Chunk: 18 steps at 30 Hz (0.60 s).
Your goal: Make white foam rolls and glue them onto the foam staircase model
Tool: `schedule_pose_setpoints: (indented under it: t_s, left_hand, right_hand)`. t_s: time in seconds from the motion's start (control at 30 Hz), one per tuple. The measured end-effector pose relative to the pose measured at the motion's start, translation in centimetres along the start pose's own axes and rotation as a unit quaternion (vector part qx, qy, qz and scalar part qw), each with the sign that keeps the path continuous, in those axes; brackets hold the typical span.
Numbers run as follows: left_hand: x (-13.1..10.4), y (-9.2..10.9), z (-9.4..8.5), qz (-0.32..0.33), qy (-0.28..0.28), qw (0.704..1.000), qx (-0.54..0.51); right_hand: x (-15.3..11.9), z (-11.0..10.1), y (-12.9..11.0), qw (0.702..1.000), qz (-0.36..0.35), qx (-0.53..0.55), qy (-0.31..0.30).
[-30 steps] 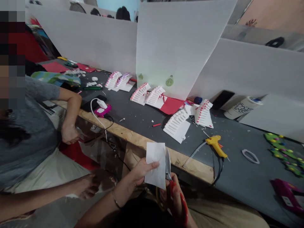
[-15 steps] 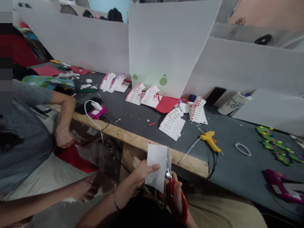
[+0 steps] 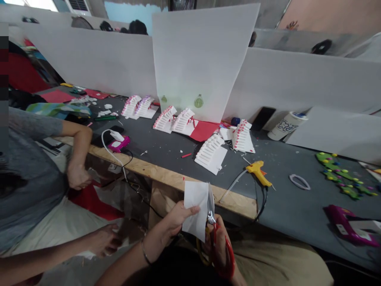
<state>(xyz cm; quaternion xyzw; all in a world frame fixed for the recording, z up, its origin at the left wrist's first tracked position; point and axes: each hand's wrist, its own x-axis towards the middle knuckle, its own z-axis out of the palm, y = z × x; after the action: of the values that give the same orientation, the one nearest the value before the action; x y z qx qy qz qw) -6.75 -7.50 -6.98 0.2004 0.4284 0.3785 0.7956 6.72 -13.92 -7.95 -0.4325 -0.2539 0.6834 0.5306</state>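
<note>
Grey tabletop [image 3: 163, 149], wooden edge [image 3: 166, 171] | pale partition [image 3: 113, 59] behind | left hand [image 3: 177, 216] pinching paper [image 3: 196, 194] | right hand [image 3: 220, 240] gripping scissors [image 3: 230, 256]

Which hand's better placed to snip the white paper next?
Right, most likely: the right hand holds the red-handled scissors at the right edge of the white paper. The left hand pinches the paper, thumb in front.

Left forearm [image 3: 160, 239] slanting up from the lower edge, left hand [image 3: 178, 216] in a pinching grip, thumb [image 3: 192, 211] stretched rightward, right hand [image 3: 220, 240] near it, slightly lower, curled.
</note>
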Motion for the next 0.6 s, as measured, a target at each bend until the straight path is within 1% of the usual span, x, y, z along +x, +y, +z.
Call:
schedule_pose_setpoints:
  t_s: [0.07,0.2,0.3,0.37,0.43,0.5,0.53,0.6]
  left_hand:
    - [0.0,-0.1,0.1,0.002,0.000,1.000,-0.001]
    - [0.2,-0.3,0.1,-0.001,0.006,1.000,-0.002]
    - [0.3,-0.4,0.1,-0.004,0.016,1.000,0.003]
    - [0.3,-0.1,0.2,0.003,0.024,1.000,0.012]
    - [0.3,0.5,0.3,0.012,0.031,0.999,0.022]
    - [0.4,1.2,0.5,0.021,0.034,0.998,0.039]
    - [0.4,1.6,0.6,0.025,0.033,0.998,0.049]
    - [0.6,2.2,0.8,0.033,0.028,0.997,0.069]
  right_hand:
    - [-0.2,-0.1,0.1,1.000,0.007,0.015,0.000]
    - [-0.1,-0.3,-0.3,0.999,-0.011,0.031,0.000]
    - [0.2,-0.6,-1.3,0.999,-0.007,0.042,0.013]
    - [0.7,-1.2,-2.5,0.999,-0.017,0.041,0.026]
    - [1.4,-2.3,-4.2,0.998,-0.051,0.030,0.034]
    - [2.2,-4.2,-6.5,0.994,-0.101,0.001,0.044]
    - [2.7,-5.4,-7.9,0.990,-0.126,-0.024,0.056]
    - [3.9,-8.6,-10.8,0.973,-0.173,-0.105,0.110]
